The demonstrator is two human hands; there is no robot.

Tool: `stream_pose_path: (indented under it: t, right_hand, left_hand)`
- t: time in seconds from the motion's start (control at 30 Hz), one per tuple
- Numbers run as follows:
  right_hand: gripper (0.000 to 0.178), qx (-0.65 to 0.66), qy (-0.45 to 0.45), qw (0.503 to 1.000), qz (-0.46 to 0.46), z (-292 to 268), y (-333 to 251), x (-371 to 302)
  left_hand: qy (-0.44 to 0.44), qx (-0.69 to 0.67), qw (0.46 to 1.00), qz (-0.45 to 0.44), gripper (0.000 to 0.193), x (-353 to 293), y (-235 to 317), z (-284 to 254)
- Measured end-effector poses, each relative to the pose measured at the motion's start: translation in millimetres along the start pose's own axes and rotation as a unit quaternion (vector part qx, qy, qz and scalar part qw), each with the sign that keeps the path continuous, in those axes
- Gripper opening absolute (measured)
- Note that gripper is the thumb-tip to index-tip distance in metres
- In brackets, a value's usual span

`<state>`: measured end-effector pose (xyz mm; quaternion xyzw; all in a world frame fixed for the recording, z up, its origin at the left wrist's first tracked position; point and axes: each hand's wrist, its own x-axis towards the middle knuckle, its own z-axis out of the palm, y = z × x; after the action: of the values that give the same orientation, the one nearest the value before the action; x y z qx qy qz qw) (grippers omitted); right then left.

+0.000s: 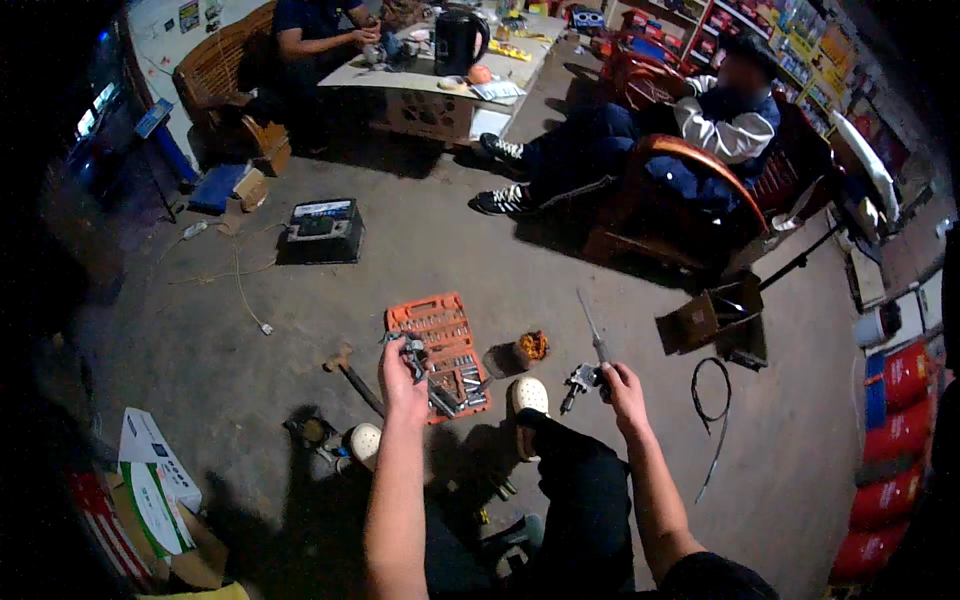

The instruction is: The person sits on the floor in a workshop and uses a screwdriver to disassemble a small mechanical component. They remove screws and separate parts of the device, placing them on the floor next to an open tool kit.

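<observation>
My left hand (402,378) is closed round a small dark metal part (411,347), above the open orange socket set case (424,303). Sockets and bits fill the case's slots, and several longer pieces lie loose in its lower half. In my right hand (624,392) is a screwdriver (598,340), its long thin blade pointing up and away from me. Close to the left of that hand is another metal fitting (582,380); whether it touches my fingers or lies on the floor I cannot tell.
A hammer (355,380) lies left of the case, a container of orange bits (533,346) right of it. Farther off are a car battery (322,232), a coiled black cable (710,395) and an open carton (712,318). Two people sit near the table (400,105).
</observation>
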<state>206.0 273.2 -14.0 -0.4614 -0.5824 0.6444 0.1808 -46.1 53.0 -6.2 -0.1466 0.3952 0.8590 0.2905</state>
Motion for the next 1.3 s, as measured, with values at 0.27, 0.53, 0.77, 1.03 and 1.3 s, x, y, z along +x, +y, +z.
stream_pose_path:
  t: [0.27,0.53,0.77,1.03,1.3]
  right_hand:
    - [0.029,-0.046,-0.198,0.973,-0.108,139,-74,-49]
    - [0.02,-0.04,-0.265,0.96,-0.084,189,-40,-60]
    - [0.02,-0.024,-0.308,0.95,-0.05,193,-50,-80]
    - [0.023,-0.057,-0.351,0.933,-0.046,193,-45,-90]
    - [0.027,0.012,-0.389,0.921,0.026,188,-45,-86]
  left_hand:
    - [0.003,-0.051,0.997,0.057,0.014,7,32,-10]
    - [0.022,-0.025,0.995,0.093,0.023,-8,65,-11]
    - [-0.042,-0.125,0.99,0.046,0.036,-12,79,-18]
    - [-0.162,-0.134,0.975,0.078,0.048,-13,78,-25]
    - [-0.176,-0.13,0.969,0.115,0.047,-21,75,-11]
